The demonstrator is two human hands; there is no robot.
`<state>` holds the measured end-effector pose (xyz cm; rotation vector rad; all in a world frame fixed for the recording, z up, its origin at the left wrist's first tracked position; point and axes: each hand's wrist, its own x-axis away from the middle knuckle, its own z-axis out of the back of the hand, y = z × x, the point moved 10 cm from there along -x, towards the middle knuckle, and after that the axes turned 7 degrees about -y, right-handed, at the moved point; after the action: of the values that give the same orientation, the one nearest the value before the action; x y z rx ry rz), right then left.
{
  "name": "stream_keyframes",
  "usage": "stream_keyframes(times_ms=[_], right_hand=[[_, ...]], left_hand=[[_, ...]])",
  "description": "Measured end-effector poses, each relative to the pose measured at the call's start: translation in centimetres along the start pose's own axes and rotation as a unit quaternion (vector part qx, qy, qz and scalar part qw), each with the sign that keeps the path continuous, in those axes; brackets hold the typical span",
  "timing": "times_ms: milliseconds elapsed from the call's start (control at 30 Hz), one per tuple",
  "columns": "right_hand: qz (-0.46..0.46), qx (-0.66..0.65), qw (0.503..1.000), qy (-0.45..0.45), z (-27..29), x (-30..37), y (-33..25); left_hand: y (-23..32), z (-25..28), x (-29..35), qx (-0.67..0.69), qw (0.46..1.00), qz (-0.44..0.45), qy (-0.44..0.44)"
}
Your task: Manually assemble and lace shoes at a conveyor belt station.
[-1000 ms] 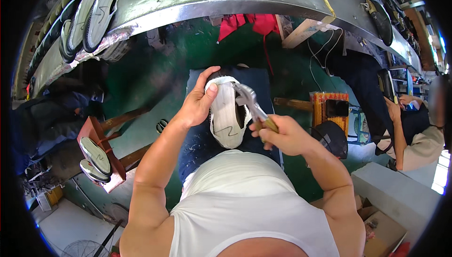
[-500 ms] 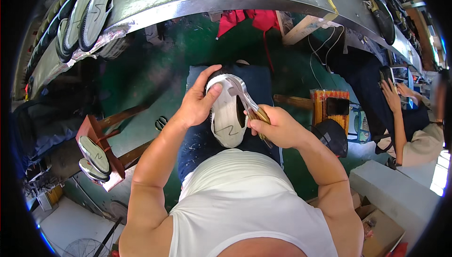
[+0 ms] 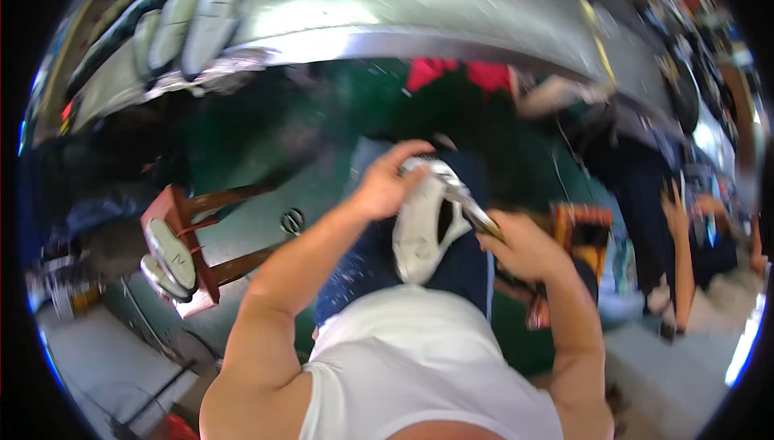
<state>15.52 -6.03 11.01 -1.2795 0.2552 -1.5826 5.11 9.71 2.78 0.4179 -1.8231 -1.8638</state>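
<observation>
A light grey shoe point(image 3: 417, 234) with a dark scribbled mark near one end lies over my lap, its toe pointing away from me. My left hand point(image 3: 384, 184) grips its far end, thumb on top and fingers round the outer edge. In my right hand point(image 3: 520, 245) are metal pliers point(image 3: 476, 210) with brass-coloured handles. Their head lies against the shoe's far right edge; blur hides exactly what the jaws grip. Along the right side a pale band stands away from the shoe, with a dark gap between.
A metal-topped bench point(image 3: 451, 9) crosses the far side, several shoes point(image 3: 211, 21) at its left. On the left, a reddish-brown stool point(image 3: 179, 230) bears two grey shoes point(image 3: 171, 255). Black-handled scissors point(image 3: 292, 221) lie on the green floor. At right, another person's hand point(image 3: 677, 210) works.
The whole view has shifted and blurred. Both hands still hold shoe and pliers; the right hand and handles sit farther from the shoe, and the band at its right side stands out more.
</observation>
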Motion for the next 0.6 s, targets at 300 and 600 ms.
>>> stream_keyframes(times_ms=[300, 600], right_hand=[[-0.019, -0.099, 0.988, 0.113, -3.5, -2.1, 5.4], [0.006, -0.001, 1.0, -0.024, -4.2, -0.6, 4.0]], left_hand=[[-2.5, -0.4, 4.2, -0.196, 0.971, 0.136, 0.015], [-6.7, -4.4, 8.0, 0.222, 0.96, 0.168, -0.015]])
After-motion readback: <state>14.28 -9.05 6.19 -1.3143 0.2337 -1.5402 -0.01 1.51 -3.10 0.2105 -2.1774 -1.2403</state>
